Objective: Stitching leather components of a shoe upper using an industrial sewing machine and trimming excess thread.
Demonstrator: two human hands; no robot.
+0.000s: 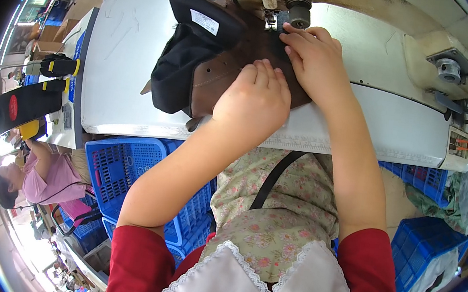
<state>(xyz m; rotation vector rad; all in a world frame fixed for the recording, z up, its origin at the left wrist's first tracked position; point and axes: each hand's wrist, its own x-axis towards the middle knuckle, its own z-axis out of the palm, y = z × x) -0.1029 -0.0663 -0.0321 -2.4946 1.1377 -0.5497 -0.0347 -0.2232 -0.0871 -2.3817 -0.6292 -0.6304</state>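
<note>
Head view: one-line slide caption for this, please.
Left hand and right hand on a brown-and-black cap, beside the presser foot of a sewing machine.

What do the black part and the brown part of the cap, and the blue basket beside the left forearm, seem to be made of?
Black part: probably woven cloth, matte, as it sags in soft folds.
Brown part: perhaps leather or imitation, dull; it looks smooth, with small holes and a pale stitch line.
Blue basket: likely moulded plastic, faintly glossy, with regular openings.
</note>
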